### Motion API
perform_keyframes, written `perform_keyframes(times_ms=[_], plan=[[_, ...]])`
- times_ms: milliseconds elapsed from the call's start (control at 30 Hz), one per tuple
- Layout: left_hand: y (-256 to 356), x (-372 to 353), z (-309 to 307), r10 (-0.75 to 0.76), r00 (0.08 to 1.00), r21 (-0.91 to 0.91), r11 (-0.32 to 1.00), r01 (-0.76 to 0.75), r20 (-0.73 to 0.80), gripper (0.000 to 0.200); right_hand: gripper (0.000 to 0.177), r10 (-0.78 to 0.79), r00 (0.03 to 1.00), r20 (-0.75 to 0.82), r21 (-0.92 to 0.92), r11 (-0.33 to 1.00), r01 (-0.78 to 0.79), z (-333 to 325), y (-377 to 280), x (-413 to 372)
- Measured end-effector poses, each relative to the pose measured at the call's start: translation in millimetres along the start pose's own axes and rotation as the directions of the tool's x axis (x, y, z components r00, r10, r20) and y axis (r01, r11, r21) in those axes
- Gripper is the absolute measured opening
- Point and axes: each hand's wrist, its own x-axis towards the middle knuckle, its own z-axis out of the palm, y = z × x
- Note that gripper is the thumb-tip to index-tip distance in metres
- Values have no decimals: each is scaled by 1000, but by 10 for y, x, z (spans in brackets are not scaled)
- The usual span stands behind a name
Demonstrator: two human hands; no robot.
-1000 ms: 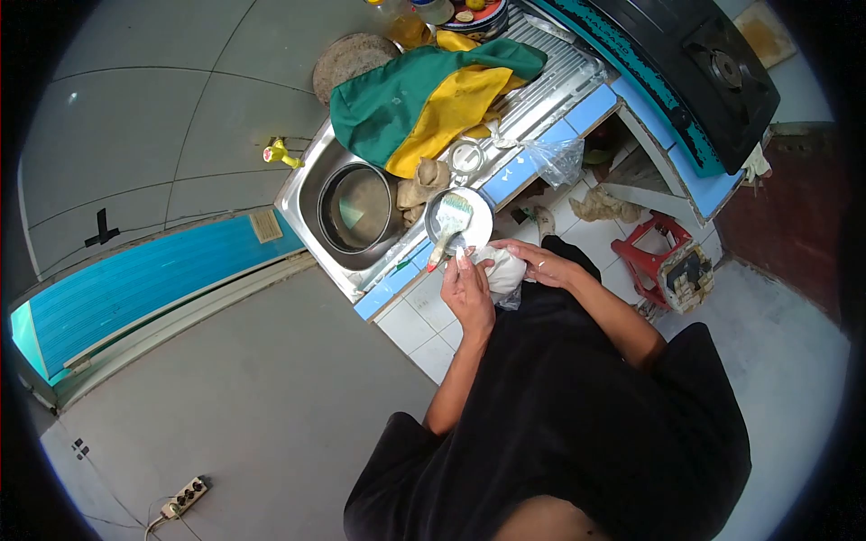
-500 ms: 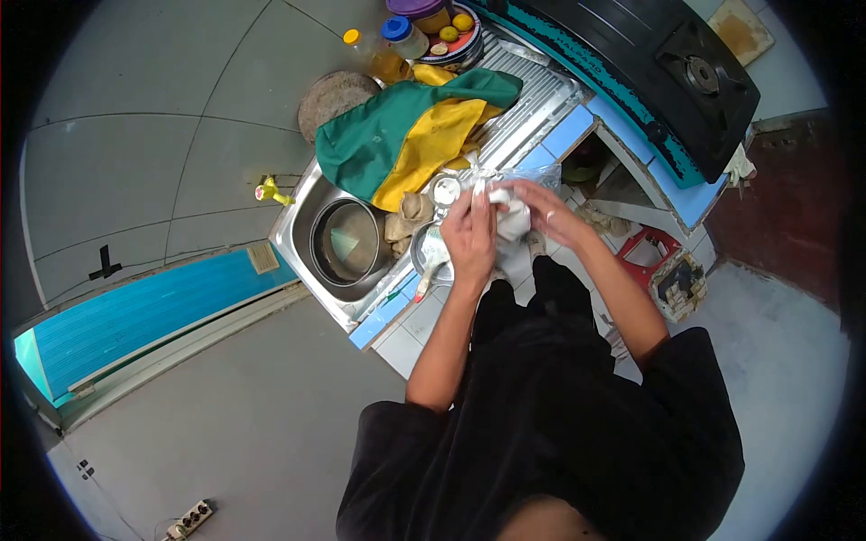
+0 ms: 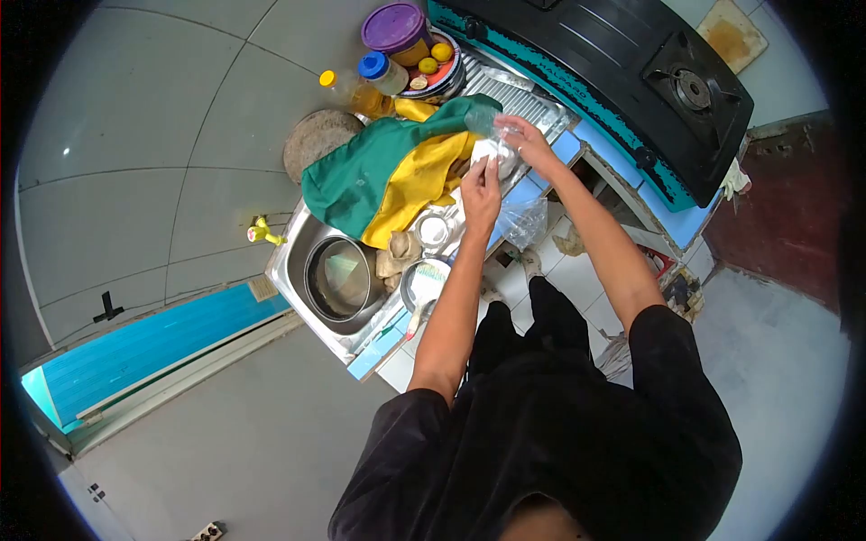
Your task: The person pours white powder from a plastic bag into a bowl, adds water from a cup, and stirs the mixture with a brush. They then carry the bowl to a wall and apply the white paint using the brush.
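My left hand (image 3: pixel 483 197) is closed, its fingertips pinching the near side of a clear plastic bag with something white inside (image 3: pixel 492 155). On the bag's far right side is my right hand (image 3: pixel 530 146), fingers bent and gripping the clear plastic near its top. The bag is held over the counter edge, beside a green and yellow cloth (image 3: pixel 388 176). Below my left hand stands a metal bowl (image 3: pixel 408 287) with a brush (image 3: pixel 422 307) resting in it, its bristles in whitish stuff. A small round container (image 3: pixel 436 230) sits beside the bowl.
A metal pot (image 3: pixel 341 279) stands in the sink (image 3: pixel 302 248), beside a crumpled brown cloth (image 3: pixel 397 255). A black and teal gas stove (image 3: pixel 604 77) is at upper right. Bottles, a purple-lidded tub (image 3: pixel 395 29) and citrus fruit (image 3: pixel 441 52) stand behind. Another clear plastic bag (image 3: pixel 523 221) hangs at the counter edge.
Both hands have moved forward with the white bundle, away from above the bowl toward the cloth and stove. The bowl and brush are more exposed. The view has shifted slightly.
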Motion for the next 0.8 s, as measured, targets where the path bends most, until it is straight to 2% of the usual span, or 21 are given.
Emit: perform_keyframes(times_ms=[33, 67, 100, 133, 200, 267, 333, 367, 400, 433, 500, 567, 600, 667, 800], plan=[[-6, -57, 8, -1, 1000, -2, 1000, 1, 7, 24, 37, 23, 1000, 8, -48, 999, -23, -33, 100, -12], [-12, -130, 17, -89, 996, -20, 996, 90, 22, 25, 35, 2, 1000, -13, -129, 992, -3, -56, 203, -28], [-16, -192, 27, -180, 983, -35, 983, 181, 37, 26, 35, 4, 1000, -19, -131, 991, -7, -85, 221, -74], [-23, -232, 54, -204, 978, -24, 978, 205, 44, 28, 32, -9, 1000, -22, -199, 980, 4, -99, 244, -133], [-84, -216, 31, -194, 979, 33, 981, 192, 58, 29, 31, -55, 998, -27, -321, 946, 44, -73, 255, -223], [-190, -174, 5, -181, 981, 85, 981, 175, 74, 29, 28, -65, 997, -42, -353, 934, 46, -26, 224, -288], [-245, -106, -26, -226, 973, 212, 954, 211, 50, 27, 26, -75, 995, -61, -389, 920, 46, -48, 181, -338], [-277, -107, -45, -231, 972, 212, 953, 216, 48, 27, 26, -179, 984, -23, -433, 889, 152, -50, 172, -370], [-225, -97, -62, -41, 998, 346, 938, 19, 56, 24, 25, -280, 960, 20, -469, 845, 256, -32, 163, -399], [-171, -81, -71, 150, 984, 468, 866, -177, 93, 21, 25, -278, 960, 20, -468, 846, 255, -21, 149, -435], [-112, -81, -98, 140, 987, 478, 864, -159, 76, 19, 25, -367, 930, 36, -675, 677, 294, -21, 145, -540], [-103, -61, -140, 182, 977, 639, 740, -212, 114, 18, 24, -369, 929, 7, -702, 660, 267, -9, 165, -624], [-172, -65, -166, 180, 977, 640, 739, -209, 111, 18, 24, -372, 928, -20, -726, 644, 242, 5, 186, -662], [-299, -65, -231, 21, 988, 637, 762, -114, 152, 19, 24, -353, 935, -22, -747, 628, 220, 25, 215, -714], [-361, -194, -188, 58, 994, 502, 859, -99, 97, 22, 24, -377, 926, -27, -801, 563, 206, 82, 211, -834]])
